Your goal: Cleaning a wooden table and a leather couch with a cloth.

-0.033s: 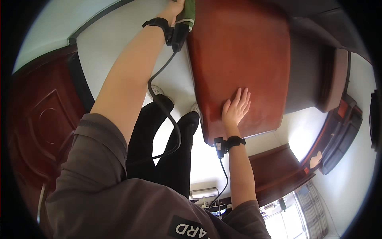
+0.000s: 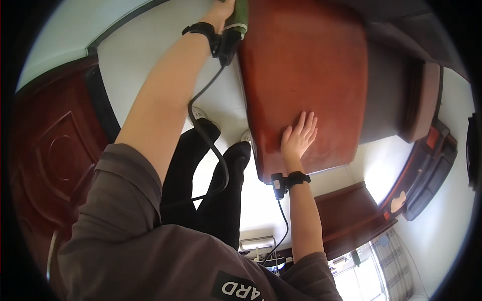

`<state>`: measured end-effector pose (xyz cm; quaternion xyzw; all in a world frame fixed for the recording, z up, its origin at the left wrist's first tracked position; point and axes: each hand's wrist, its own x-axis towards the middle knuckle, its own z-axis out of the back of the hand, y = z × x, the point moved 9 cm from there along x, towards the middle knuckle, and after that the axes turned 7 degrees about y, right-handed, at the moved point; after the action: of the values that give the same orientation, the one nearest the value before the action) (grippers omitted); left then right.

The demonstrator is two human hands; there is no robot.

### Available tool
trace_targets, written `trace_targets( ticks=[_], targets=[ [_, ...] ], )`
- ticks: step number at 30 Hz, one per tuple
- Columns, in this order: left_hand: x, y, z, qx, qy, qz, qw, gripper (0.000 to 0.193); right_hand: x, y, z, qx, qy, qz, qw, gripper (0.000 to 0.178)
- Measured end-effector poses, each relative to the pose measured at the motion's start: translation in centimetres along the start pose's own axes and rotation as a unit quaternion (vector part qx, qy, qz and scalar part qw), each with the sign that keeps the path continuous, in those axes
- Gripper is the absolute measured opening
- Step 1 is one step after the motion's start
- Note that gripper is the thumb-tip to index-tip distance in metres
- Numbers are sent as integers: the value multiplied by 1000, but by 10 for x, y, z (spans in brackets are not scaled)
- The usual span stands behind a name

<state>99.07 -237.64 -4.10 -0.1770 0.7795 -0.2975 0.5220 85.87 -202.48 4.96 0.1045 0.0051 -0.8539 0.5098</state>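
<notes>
At the top edge of the view, my left hand (image 2: 220, 14) is closed on a folded green cloth (image 2: 239, 19). The cloth lies against the left rim of the reddish-brown wooden table (image 2: 306, 65). Part of the hand and of the cloth is cut off by the picture's edge. My right hand (image 2: 298, 138) rests palm down on the tabletop near its close end, fingers stretched out and holding nothing. Each wrist carries a black strap with a small black device, and a cable runs from each.
Right of the table is a dark seat (image 2: 386, 90) with a brown wooden armrest (image 2: 424, 100). A carved reddish door (image 2: 60, 150) stands at the left. My legs and shoes are beside the table's left edge. A wooden bench (image 2: 346, 210) lies at the lower right.
Hardly anything differs. My left hand and the green cloth sit very slightly farther right; my right hand stays flat on the table.
</notes>
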Motion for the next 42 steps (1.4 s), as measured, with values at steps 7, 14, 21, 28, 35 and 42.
trace_targets(
  ticks=[7,14,21,28,35,42],
  targets=[
    [-21,-28,12,48,-146,-281,947,57,-3,19,6,8,0,13,1000,57],
    [-133,78,-21,250,-203,-327,889,85,-10,22,-6,-8,6,18,1000,59],
    [-267,234,-57,206,-139,-247,937,85,-10,24,-9,-10,4,22,1000,56],
    [-328,312,-75,171,-139,-180,959,85,-11,30,-11,-48,-13,25,998,53],
    [-335,305,-74,169,-148,-171,959,81,-9,23,-9,-34,-28,25,999,53],
    [-317,299,-70,146,-137,-195,960,72,-6,17,-3,-55,-31,11,998,54]
  ],
)
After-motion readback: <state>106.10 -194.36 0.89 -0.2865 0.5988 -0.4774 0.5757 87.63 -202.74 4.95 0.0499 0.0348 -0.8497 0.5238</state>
